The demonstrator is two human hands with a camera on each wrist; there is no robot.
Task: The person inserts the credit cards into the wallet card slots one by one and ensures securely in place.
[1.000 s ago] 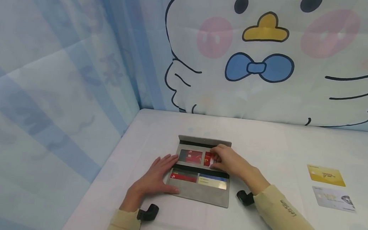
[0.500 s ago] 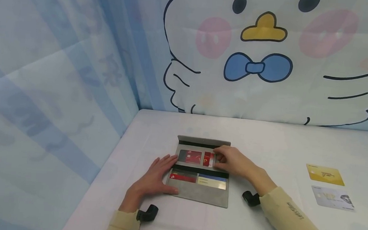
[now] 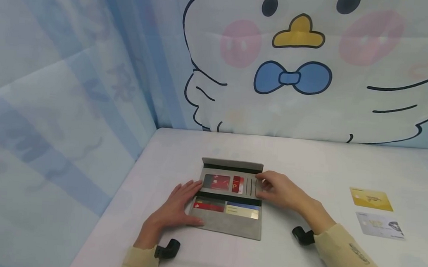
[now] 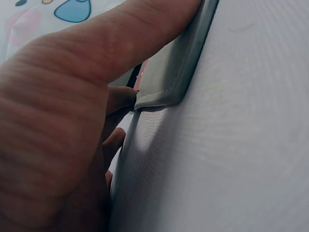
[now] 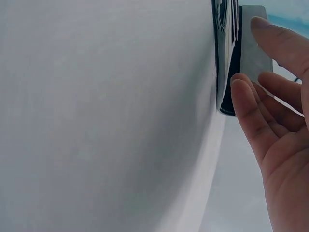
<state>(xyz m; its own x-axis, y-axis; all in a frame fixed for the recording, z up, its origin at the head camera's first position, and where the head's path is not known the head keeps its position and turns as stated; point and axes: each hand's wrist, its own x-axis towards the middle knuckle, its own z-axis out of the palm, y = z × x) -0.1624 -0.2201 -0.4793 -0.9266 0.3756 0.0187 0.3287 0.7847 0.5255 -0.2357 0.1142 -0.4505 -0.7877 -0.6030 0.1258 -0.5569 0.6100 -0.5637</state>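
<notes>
A grey long wallet (image 3: 226,225) lies unfolded on the white table. A red card (image 3: 219,182) shows in its upper left window, and beside it a second red card (image 3: 237,185) sits mostly tucked into upright slots. In the lower pockets are a red-banded card (image 3: 209,206) and a cream card with a blue stripe (image 3: 243,211). My left hand (image 3: 176,207) rests along the wallet's left edge, thumb at the lower corner. My right hand (image 3: 279,189) is at the upper right edge, thumb and forefinger apart with nothing visible between them (image 5: 285,106).
To the right on the table (image 3: 309,156) lie a gold card (image 3: 371,199) and, nearer, a silver card (image 3: 380,225). A printed curtain (image 3: 71,98) hangs along the left and back edges.
My right hand has drawn back to the right, off the second red card, baring the upright slots beside it. The left hand keeps its place on the wallet. The head view has shifted slightly.
</notes>
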